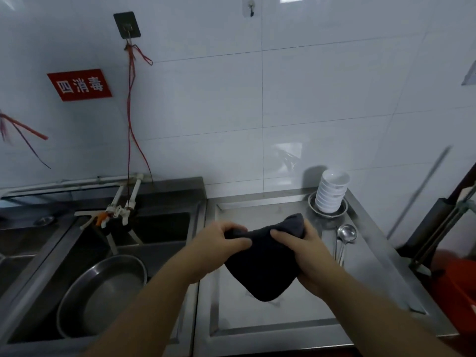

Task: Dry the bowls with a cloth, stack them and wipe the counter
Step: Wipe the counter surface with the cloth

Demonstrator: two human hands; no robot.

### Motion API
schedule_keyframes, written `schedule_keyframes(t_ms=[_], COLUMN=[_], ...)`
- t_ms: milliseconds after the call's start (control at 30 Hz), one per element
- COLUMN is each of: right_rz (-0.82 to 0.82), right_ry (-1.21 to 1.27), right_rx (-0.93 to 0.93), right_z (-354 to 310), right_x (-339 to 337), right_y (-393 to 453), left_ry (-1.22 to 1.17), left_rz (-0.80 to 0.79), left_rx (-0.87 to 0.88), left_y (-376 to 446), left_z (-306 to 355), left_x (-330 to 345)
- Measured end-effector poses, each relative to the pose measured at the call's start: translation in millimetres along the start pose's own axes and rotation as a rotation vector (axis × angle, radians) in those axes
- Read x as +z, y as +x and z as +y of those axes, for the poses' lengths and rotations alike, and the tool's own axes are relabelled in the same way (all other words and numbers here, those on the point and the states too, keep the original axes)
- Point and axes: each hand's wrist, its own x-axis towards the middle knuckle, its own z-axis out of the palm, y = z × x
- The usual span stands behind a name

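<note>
Head view shows the white bowls [332, 193] already stacked in a steel dish at the counter's [270, 318] back corner, while left hand [219, 243] and right hand [306, 256] both grip the dark cloth [260, 266] above it, so wiping probably remains.

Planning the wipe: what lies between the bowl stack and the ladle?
Head view: only bare steel counter between the bowl stack, standing in a metal dish, and the ladle.

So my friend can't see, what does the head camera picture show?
Two hands, left hand and right hand, hold a dark cloth above a steel counter. White bowls stand stacked in the back corner beside a ladle; a metal basin sits in the sink.
</note>
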Motion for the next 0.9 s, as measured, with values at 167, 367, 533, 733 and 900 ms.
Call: schedule_keyframes(t_ms=[167,367,533,733,900], right_rz=[-0.134,-0.137,-0.307,-0.297,-0.363], right_ry=[-0.213,-0.747,-0.789,-0.841,-1.066], right_rx=[0.030,-0.036,-0.110,-0.157,-0.092], right_z=[-3,-16,-24,-30,-35], right_x=[-5,-14,-6,4,-9], right_y=[4,4,0,0,-1], left_ry=[0.331,0.479,0.504,0.577,0.597], left_rz=[0.108,0.102,0.054,-0.025,-0.022], left_rx=[0.107,0.263,0.332,0.402,0.408], left_y=[7,11,8,10,10], left_z=[9,45,80,99,100], left_x=[-21,-33,-34,-40,-56])
